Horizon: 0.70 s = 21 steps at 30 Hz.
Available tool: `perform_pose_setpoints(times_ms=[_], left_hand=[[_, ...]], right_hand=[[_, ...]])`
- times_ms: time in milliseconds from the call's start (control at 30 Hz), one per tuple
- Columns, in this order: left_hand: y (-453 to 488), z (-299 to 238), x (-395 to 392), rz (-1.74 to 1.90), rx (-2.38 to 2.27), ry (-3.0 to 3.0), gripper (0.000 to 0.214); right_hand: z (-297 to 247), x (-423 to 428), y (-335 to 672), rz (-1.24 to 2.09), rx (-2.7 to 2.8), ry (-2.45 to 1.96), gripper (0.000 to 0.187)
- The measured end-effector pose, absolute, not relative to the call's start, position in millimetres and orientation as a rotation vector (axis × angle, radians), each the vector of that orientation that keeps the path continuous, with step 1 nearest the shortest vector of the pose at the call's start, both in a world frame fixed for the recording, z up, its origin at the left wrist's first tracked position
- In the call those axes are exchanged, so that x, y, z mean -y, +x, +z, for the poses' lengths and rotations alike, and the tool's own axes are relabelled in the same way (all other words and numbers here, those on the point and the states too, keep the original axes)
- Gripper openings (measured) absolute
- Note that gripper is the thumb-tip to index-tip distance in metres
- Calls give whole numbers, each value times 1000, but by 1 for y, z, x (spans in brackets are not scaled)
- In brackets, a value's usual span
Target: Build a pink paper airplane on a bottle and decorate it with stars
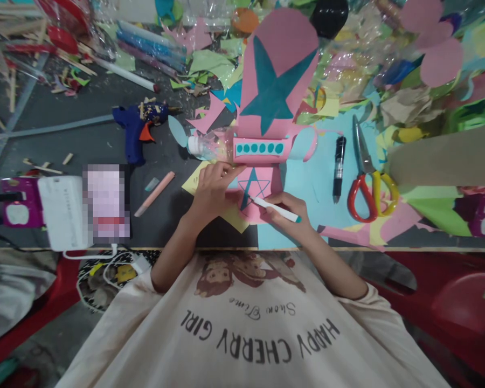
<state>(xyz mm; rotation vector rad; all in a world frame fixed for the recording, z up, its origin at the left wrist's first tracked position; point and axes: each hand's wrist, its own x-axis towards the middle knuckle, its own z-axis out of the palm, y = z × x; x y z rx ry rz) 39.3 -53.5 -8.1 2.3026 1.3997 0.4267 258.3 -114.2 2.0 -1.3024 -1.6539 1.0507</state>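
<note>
My right hand grips a white marker with a teal end, its tip on a star outline drawn on pink paper. Part of that star is filled in teal. My left hand lies over the left edge of the same paper, fingers stretched out and holding nothing. Just above sits a clear plastic bottle on its side, wrapped in pink paper with a pale strip of teal dots. Beyond it extends a rounded pink piece bearing a large teal star.
Right of my hands lie a black pen and scissors with red and yellow handles. On the left are a blue glue gun, a pink marker, a phone and a white power bank. Paper scraps cover the back.
</note>
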Motion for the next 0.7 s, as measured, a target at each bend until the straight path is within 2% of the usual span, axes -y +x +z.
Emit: perform_pose_setpoints(times_ms=[467, 700], left_hand=[[38, -9, 53, 438, -1383, 2317, 53], [39, -10, 53, 445, -1395, 2309, 51]], right_hand=[[-1, 111, 261, 1038, 1814, -1080, 16], [0, 115, 258, 989, 1640, -1260, 13]])
